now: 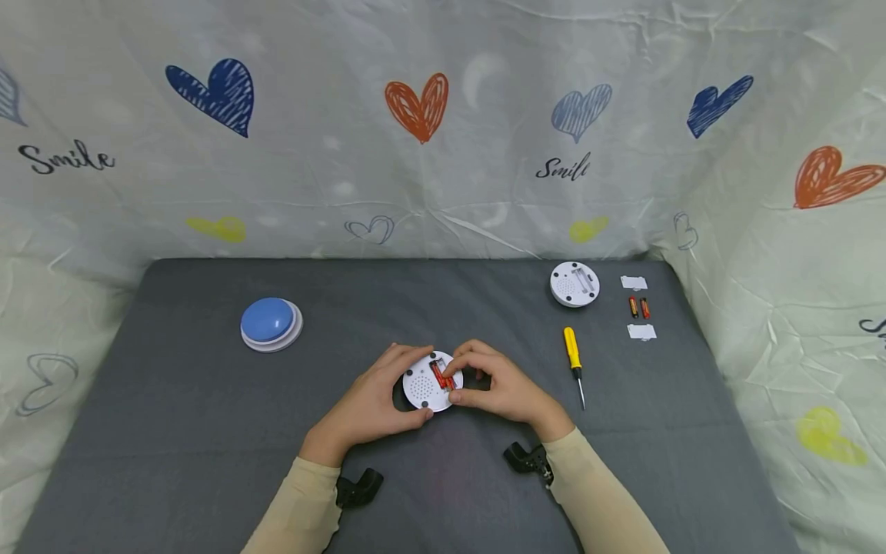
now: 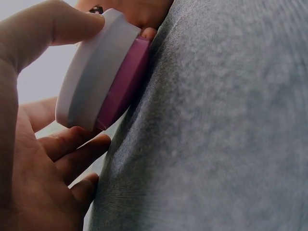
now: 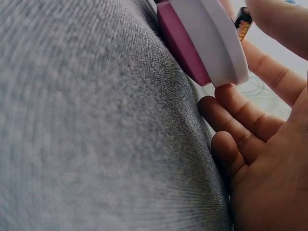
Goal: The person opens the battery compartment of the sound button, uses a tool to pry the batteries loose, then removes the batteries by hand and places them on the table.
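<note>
A round white push-button device [image 1: 420,390] lies face down on the grey table, its open battery slot upward. Its magenta dome [image 2: 126,82] shows underneath in both wrist views. My left hand [image 1: 379,394] grips the device by its left rim, thumb at the near edge and fingers at the far side. A red battery [image 1: 437,372] lies in the slot. At the slot's right side my right hand [image 1: 504,386] pinches another battery [image 3: 244,23] between thumb and finger. Its remaining fingers are by the device's rim, and fingertips partly cover that battery.
A blue-domed button [image 1: 268,318] stands at the left. At the back right lies another upturned white device [image 1: 574,284], beside two white covers [image 1: 634,282] [image 1: 641,332] and two loose batteries [image 1: 633,307] [image 1: 645,308]. A yellow screwdriver [image 1: 571,348] lies right of my hands.
</note>
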A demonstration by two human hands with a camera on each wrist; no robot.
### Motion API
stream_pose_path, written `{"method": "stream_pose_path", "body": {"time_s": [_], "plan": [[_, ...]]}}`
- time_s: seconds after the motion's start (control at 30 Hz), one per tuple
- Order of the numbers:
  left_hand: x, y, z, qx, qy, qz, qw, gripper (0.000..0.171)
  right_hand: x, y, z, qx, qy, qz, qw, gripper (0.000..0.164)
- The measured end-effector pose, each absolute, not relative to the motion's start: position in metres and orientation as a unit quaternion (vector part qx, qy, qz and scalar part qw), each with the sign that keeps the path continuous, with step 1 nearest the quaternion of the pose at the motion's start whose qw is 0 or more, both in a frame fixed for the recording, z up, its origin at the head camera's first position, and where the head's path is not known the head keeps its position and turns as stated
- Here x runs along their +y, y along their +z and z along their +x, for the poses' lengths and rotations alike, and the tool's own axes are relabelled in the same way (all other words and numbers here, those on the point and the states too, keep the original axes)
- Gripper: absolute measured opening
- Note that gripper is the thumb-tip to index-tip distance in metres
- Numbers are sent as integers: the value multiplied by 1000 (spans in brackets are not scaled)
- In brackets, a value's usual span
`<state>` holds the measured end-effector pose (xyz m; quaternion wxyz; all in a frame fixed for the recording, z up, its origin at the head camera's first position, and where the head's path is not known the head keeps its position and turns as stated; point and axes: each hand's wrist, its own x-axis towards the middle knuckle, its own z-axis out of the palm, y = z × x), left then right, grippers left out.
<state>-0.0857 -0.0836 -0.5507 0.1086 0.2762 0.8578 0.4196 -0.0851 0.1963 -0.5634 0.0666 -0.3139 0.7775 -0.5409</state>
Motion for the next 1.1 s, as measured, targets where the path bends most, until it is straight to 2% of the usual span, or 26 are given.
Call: {"method": "stream_pose_path", "body": {"time_s": [0.3, 0.53, 0.8, 0.97, 1.1], "plan": [[-83, -553, -87, 858, 416, 284, 96, 91, 191, -526, -79, 761, -558, -324, 73, 26], [-84, -554, -86, 857, 421, 281, 96, 90, 188, -526, -79, 763, -567, -306, 52, 12], [-83, -553, -86, 858, 421, 275, 102, 90, 190, -539, -82, 770, -564, -294, 49, 23], [-83, -553, -85, 859, 419, 273, 108, 90, 194, -569, -87, 773, -543, -328, -5, 25], [-83, -553, -85, 858, 420, 274, 109, 90, 194, -572, -88, 771, -513, -372, -65, 24]]}}
